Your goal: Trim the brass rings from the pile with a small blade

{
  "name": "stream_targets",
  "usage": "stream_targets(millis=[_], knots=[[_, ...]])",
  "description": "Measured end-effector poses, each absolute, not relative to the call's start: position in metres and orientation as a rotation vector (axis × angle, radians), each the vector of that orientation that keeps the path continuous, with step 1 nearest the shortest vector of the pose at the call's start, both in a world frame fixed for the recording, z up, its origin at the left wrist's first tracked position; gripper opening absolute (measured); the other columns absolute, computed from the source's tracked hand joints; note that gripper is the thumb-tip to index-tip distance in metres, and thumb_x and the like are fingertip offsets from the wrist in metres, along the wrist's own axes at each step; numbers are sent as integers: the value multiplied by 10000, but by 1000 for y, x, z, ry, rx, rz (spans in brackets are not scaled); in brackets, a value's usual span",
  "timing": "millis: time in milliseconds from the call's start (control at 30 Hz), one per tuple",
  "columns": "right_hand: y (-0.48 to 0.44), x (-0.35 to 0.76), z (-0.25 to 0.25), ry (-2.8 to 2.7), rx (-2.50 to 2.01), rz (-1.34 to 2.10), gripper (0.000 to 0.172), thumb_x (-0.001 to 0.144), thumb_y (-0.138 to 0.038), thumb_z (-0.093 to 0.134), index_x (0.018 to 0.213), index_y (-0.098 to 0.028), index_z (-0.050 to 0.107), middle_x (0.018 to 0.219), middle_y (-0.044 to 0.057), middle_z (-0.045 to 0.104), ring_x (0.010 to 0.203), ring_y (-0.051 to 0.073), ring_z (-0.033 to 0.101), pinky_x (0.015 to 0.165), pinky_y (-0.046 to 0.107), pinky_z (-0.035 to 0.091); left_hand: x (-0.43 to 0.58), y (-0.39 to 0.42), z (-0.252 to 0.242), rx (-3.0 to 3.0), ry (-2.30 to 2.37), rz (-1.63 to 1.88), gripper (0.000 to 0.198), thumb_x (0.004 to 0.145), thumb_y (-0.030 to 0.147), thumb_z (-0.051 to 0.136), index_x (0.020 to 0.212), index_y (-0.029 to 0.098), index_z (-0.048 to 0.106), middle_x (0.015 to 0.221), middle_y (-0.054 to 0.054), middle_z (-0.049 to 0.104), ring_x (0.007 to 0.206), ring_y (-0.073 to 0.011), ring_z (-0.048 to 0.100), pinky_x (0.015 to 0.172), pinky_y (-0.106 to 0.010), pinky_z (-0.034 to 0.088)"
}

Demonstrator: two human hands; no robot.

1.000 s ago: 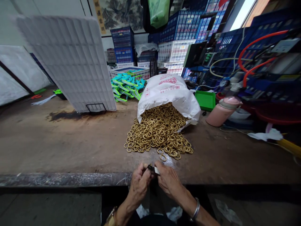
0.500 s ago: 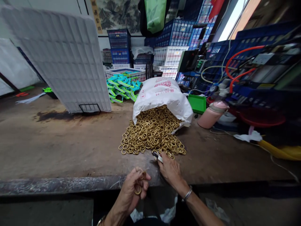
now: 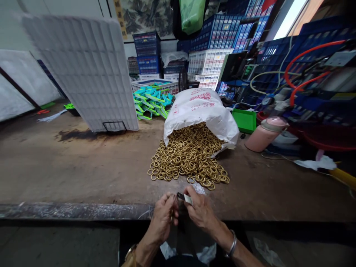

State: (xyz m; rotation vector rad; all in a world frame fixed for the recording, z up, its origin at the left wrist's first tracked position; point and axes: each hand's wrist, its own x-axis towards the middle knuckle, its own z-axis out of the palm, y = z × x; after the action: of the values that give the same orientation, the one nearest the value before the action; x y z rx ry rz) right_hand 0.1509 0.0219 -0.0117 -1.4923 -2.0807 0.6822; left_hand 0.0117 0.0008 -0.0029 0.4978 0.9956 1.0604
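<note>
My left hand (image 3: 161, 218) is closed above the table's front edge, its thumb and fingers pinched round a gold-coloured ring (image 3: 171, 214); the fingers hide most of it. Close on its right, my right hand (image 3: 200, 208) grips a small tool with a black tip and a pale body (image 3: 187, 199). The tip points left at my left fingertips; whether it touches the ring, I cannot tell. Just beyond both hands, a heap of gold-coloured rings (image 3: 186, 161) spreads out of the mouth of a white woven sack (image 3: 204, 111) lying on its side.
The brown table (image 3: 91, 178) has a worn front edge. At the left stands a tall white padded panel (image 3: 83, 74). Green and blue plastic pieces (image 3: 151, 102) lie behind the heap. A pink bottle (image 3: 265, 134) and a green tray (image 3: 244, 121) stand right of the sack.
My right hand has drawn back from the front of the heap with the tool, toward my left hand. The left hand has turned and risen slightly. The view has shifted a little left.
</note>
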Motion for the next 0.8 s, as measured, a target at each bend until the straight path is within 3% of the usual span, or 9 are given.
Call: stream_targets(millis=[133,333,633,800], knots=[[23,141,-4,-1917,-1399,921,67,777,-213,388,802,-198,448,671,-26,502,604,111,469,567,213,326,10,1,-8,600,1017,1064,323,684,458,586,672,170,439,485,90,392,342,-10,266,329,-136,192],[29,136,2,-1745,-1421,1199,251,813,-355,363,638,-188,433,542,-55,412,529,93,406,500,205,309,10,0,-3,749,1136,1079,320,664,442,605,618,159,463,447,92,369,353,-14,266,343,-144,204],[31,135,-7,-1713,-1415,1169,211,804,-300,356,665,-183,464,563,-41,471,545,98,446,527,204,327,7,-2,-12,704,977,1001,301,734,459,523,693,173,437,521,76,417,347,-12,248,318,-132,177],[26,141,-8,-1923,-1518,893,156,780,-204,342,678,-196,459,557,-34,468,521,100,424,511,209,281,8,-3,-9,711,1009,1022,298,746,459,508,706,173,439,554,65,448,360,-12,272,325,-132,192]])
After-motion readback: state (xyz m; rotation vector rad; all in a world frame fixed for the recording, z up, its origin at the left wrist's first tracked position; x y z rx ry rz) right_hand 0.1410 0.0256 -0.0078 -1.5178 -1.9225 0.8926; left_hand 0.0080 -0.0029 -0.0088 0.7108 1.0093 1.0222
